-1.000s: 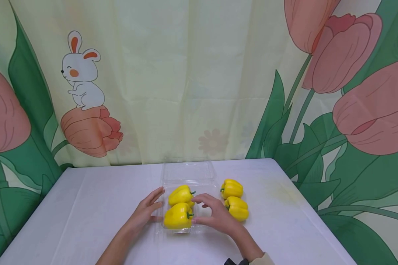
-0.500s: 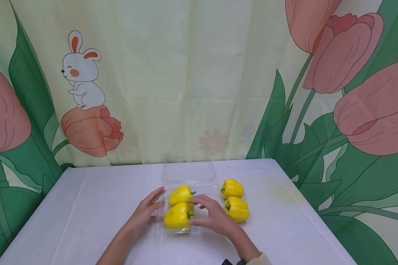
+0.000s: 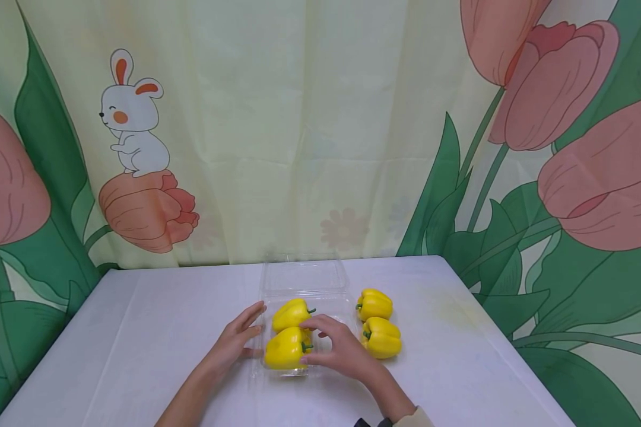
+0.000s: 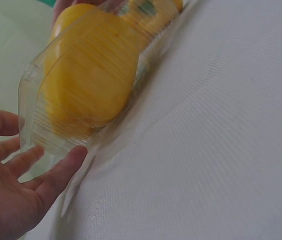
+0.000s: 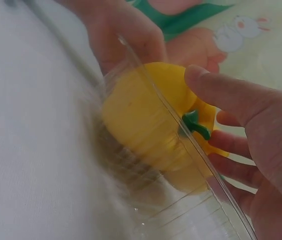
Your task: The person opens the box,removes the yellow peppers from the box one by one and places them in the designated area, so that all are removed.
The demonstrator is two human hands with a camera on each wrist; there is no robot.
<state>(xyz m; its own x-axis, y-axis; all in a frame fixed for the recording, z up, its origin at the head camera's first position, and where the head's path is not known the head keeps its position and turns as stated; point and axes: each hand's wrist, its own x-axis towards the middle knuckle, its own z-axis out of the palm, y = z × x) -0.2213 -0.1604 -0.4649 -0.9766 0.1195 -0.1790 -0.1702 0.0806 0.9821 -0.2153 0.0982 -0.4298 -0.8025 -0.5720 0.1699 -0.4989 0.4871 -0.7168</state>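
The relaxed left hand (image 3: 241, 333) braces the clear container (image 3: 335, 303) while the right hand (image 3: 339, 347) grips the nearer pepper (image 3: 284, 350), apparently seating it, so the next move likely calls for gentle release.

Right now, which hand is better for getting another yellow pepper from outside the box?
The right hand, probably: it's nearer the two peppers outside the clear box. The left hand is at the box's opposite side, farther away.

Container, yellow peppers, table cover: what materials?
Container: clear, glossy thin plastic, likely; peppers show through its ribbed wall. Yellow peppers: smooth, shiny highlights; real or plastic, unclear. Table cover: matte white cloth, probably; fine weave and creases show.
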